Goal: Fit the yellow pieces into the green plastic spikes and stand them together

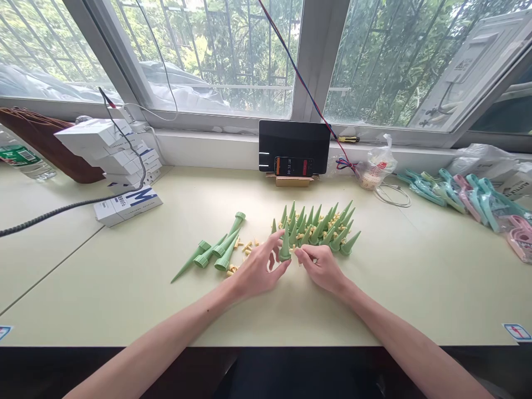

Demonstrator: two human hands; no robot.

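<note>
My left hand [256,270] grips a green plant-watering spike [285,247], point up, between thumb and fingers. Close on its right, my right hand [323,267] is closed in a pinch on a small pale-yellow piece [294,249] beside the spike's base. Behind both hands, several green spikes [328,237] stand point up in rows, with small yellow pieces among them. Left of my left hand lie several more green spikes [226,246] with ridged caps, on their sides. Loose yellow pieces [248,245] are scattered between those and my left wrist.
A phone [293,166] showing a timer leans on a black panel [270,141] at the back. White boxes [128,206] and a cable stand left, near a bottle [27,160]. A bagged cup [374,172] and pastel plastic items [469,194] lie right. The table's front edge [291,344] is near.
</note>
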